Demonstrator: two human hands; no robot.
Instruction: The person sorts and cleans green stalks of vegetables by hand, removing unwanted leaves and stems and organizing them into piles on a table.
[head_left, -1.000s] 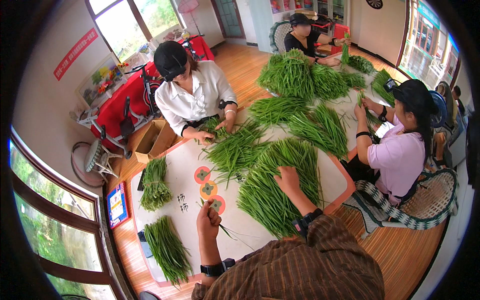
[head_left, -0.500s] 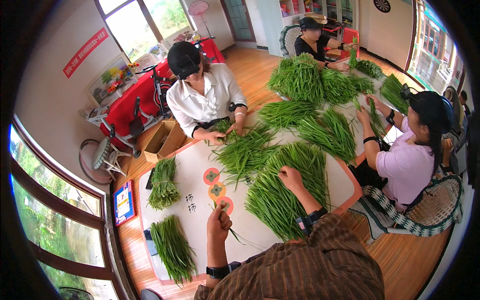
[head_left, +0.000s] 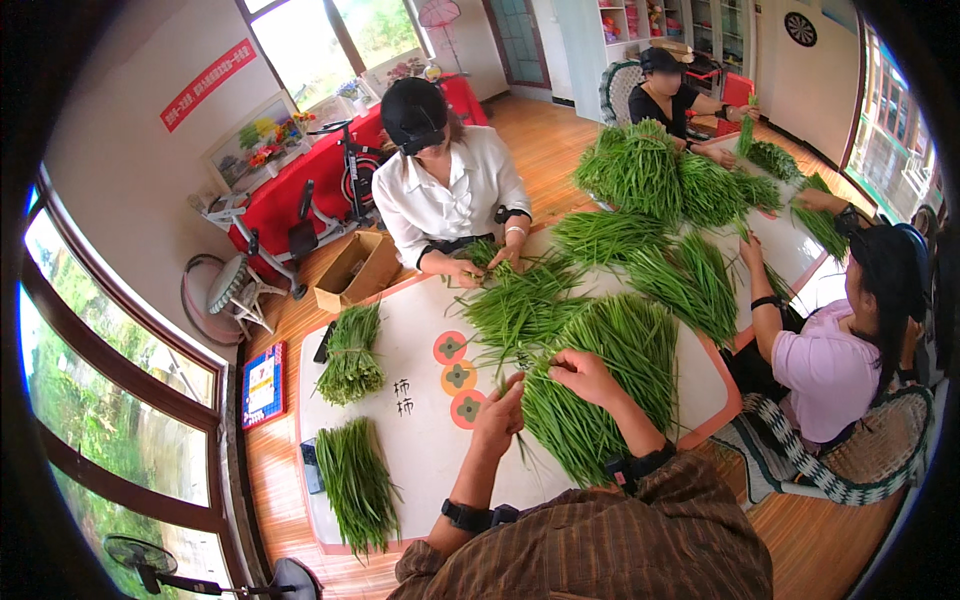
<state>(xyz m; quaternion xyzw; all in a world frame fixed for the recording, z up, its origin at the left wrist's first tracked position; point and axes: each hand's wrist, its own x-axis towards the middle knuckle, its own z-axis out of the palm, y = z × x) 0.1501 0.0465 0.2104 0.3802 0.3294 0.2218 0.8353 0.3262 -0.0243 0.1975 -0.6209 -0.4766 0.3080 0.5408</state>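
Note:
My left hand is closed round a few thin chives, whose ends show above and below the fist. Over the left side of a large chive pile, my right hand has its thumb and fingers pressed together; what they pinch, if anything, is too small to make out. The two hands are close together but apart. Toward the left of the table lie a tied chive bundle and, nearer me, another bunch of chives.
Across the white table, a person in white handles chives. Two more people, in pink and black, hold chives on the right and far right. More chives are heaped there. A cardboard box stands beyond the table.
The whole view has swung left. My left hand has come right, up to the pile's edge, still gripping the chives. My right hand has shifted toward the pile's left side.

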